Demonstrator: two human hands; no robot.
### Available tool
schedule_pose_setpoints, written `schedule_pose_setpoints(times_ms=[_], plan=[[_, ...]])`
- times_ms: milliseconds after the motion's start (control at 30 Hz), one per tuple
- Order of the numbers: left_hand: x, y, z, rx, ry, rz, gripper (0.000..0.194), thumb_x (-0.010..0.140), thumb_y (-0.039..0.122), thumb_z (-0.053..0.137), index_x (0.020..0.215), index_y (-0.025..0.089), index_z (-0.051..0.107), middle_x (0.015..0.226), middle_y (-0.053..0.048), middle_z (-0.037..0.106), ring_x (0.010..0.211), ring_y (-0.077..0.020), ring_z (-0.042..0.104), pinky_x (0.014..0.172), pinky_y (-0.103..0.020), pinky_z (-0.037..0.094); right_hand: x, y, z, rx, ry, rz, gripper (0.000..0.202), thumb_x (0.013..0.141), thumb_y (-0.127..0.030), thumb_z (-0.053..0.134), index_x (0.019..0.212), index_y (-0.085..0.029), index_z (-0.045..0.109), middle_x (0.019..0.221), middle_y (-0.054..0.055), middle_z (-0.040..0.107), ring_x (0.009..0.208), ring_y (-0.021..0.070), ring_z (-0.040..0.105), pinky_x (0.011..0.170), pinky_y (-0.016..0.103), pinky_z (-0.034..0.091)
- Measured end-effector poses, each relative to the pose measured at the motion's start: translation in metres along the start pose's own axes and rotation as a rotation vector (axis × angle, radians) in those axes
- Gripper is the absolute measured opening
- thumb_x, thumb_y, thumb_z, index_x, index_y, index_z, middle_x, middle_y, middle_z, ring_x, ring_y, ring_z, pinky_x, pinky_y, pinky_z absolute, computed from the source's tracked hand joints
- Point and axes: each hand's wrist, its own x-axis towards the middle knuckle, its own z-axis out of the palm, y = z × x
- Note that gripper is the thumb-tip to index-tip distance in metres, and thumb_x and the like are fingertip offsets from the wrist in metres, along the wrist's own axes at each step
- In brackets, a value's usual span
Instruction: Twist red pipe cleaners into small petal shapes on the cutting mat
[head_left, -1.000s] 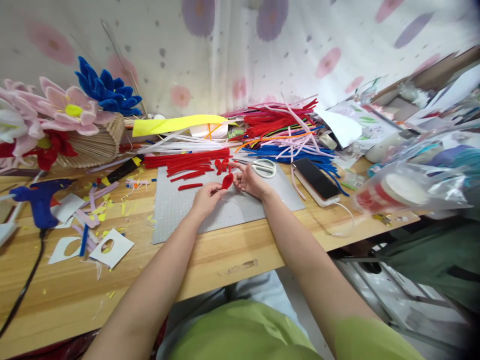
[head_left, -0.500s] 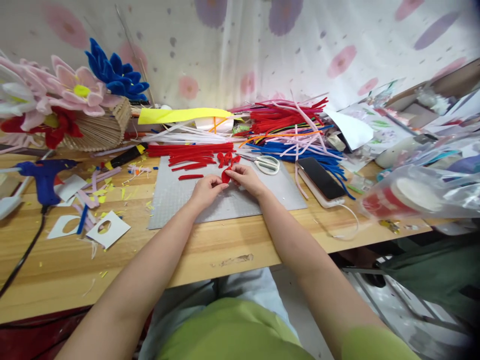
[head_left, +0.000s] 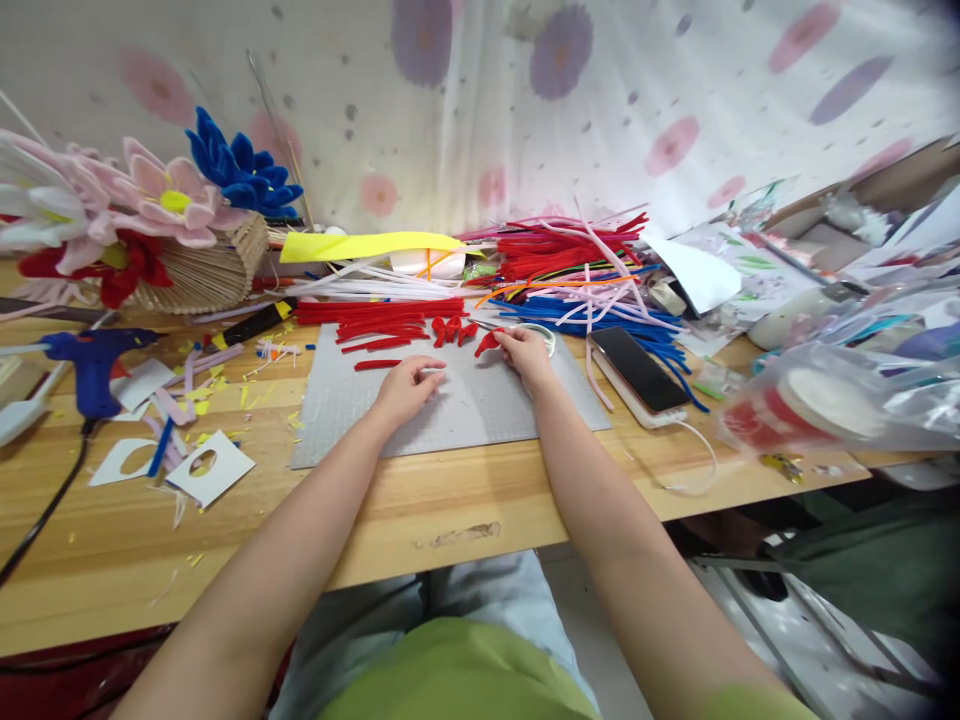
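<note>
Between the fingertips of my right hand [head_left: 526, 355] is a red pipe-cleaner petal [head_left: 490, 343], held just above the grey cutting mat [head_left: 457, 410]. My left hand [head_left: 411, 387] is over the mat with nothing in it, thumb and fingers apart. A short cut red pipe cleaner [head_left: 377, 366] lies by its fingertips. Several finished red petals [head_left: 452, 330] sit at the mat's far edge, beside rows of red pipe cleaners [head_left: 382, 325]. White-handled scissors [head_left: 546, 338] lie behind my right hand, partly covered by it.
Left are a blue glue gun [head_left: 96, 370], a black-and-yellow cutter [head_left: 259, 322], cut white cards [head_left: 212, 468] and scraps. A phone [head_left: 639, 370] on a white power bank and a bagged cup [head_left: 787, 405] are right. Pipe-cleaner piles [head_left: 562, 250] and fuzzy flowers [head_left: 176, 195] stand behind.
My hands have moved apart. The right hand has carried the red petal to the right, towards the scissors; the left hand has let go and its fingers have opened.
</note>
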Motion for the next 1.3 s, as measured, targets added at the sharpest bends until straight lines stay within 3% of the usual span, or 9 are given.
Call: schedule_pose_setpoints(times_ms=[267,467,600,700,800,867,1000,1100,1300], plan=[[0.001,-0.005,0.002,-0.014,0.081,0.011,0.02,0.072,0.035,0.06,0.078,0.017,0.064,0.066,-0.001,0.059,0.052,-0.0104,0.054,0.046,-0.022,0.043,0.013,0.004,0.011,-0.205,0.007,-0.007,0.019,0.072,-0.032,0.06,0.068,-0.014,0.062,0.057,0.002,0.061,0.042,0.0074,0.049,0.044,0.02,0.039],[0.001,-0.003,0.0,0.013,0.143,0.082,0.02,0.073,0.038,0.059,0.071,0.018,0.06,0.064,0.001,0.056,0.052,-0.01,0.051,0.051,-0.024,0.042,0.012,0.0,0.013,-0.185,0.056,-0.031,0.033,0.073,-0.029,0.059,0.103,-0.013,0.055,0.06,0.0,0.061,0.042,0.0081,0.049,0.045,0.021,0.04],[0.004,0.003,-0.022,0.24,0.301,0.185,0.022,0.07,0.039,0.064,0.066,0.019,0.056,0.069,0.0,0.057,0.061,-0.0117,0.052,0.062,-0.026,0.042,0.011,0.005,0.009,-0.157,0.065,-0.062,0.034,0.076,-0.03,0.054,0.106,-0.014,0.053,0.063,-0.001,0.061,0.046,0.0086,0.049,0.05,0.023,0.042],[0.009,0.006,-0.048,0.428,0.557,0.173,0.02,0.075,0.037,0.059,0.068,0.019,0.055,0.076,-0.002,0.058,0.071,-0.0144,0.054,0.072,-0.028,0.042,0.007,0.008,0.007,-0.213,0.076,-0.185,0.03,0.075,-0.026,0.051,0.102,-0.015,0.058,0.068,0.001,0.062,0.059,0.0122,0.054,0.062,0.027,0.045],[0.015,0.0,-0.069,0.508,0.691,0.135,0.01,0.077,0.029,0.056,0.081,0.02,0.056,0.088,-0.004,0.06,0.085,-0.0173,0.055,0.079,-0.03,0.041,0.002,0.008,0.008,-0.302,0.027,-0.367,0.027,0.074,-0.02,0.048,0.095,-0.015,0.064,0.08,0.005,0.065,0.073,0.0155,0.058,0.073,0.031,0.046],[0.017,-0.007,-0.077,0.466,0.717,0.131,0.016,0.079,0.028,0.054,0.093,0.02,0.054,0.09,-0.005,0.061,0.087,-0.0174,0.056,0.082,-0.03,0.041,0.0,0.007,0.011,-0.338,-0.062,-0.45,0.029,0.072,-0.017,0.047,0.094,-0.015,0.066,0.088,0.007,0.067,0.079,0.0168,0.059,0.078,0.033,0.045],[0.019,-0.016,-0.082,0.422,0.701,0.058,0.021,0.081,0.032,0.051,0.099,0.021,0.052,0.086,-0.004,0.062,0.083,-0.0176,0.057,0.081,-0.031,0.041,0.0,0.007,0.017,-0.4,-0.133,-0.542,0.035,0.07,-0.013,0.049,0.1,-0.017,0.067,0.1,0.008,0.067,0.094,0.0206,0.059,0.089,0.038,0.043],[0.019,-0.017,-0.084,0.488,0.626,0.052,0.013,0.079,0.029,0.052,0.088,0.021,0.057,0.083,-0.004,0.062,0.081,-0.0182,0.056,0.08,-0.032,0.041,0.002,0.009,0.016,-0.379,-0.07,-0.558,0.034,0.072,-0.014,0.049,0.1,-0.016,0.067,0.101,0.008,0.067,0.098,0.0213,0.057,0.092,0.039,0.041],[0.019,-0.015,-0.078,0.597,0.37,0.154,0.004,0.071,0.024,0.059,0.07,0.02,0.059,0.078,-0.004,0.062,0.079,-0.0192,0.056,0.079,-0.033,0.042,0.002,0.01,0.01,-0.335,0.122,-0.454,0.026,0.078,-0.026,0.049,0.093,-0.016,0.066,0.093,0.009,0.066,0.082,0.0189,0.057,0.079,0.034,0.044]])
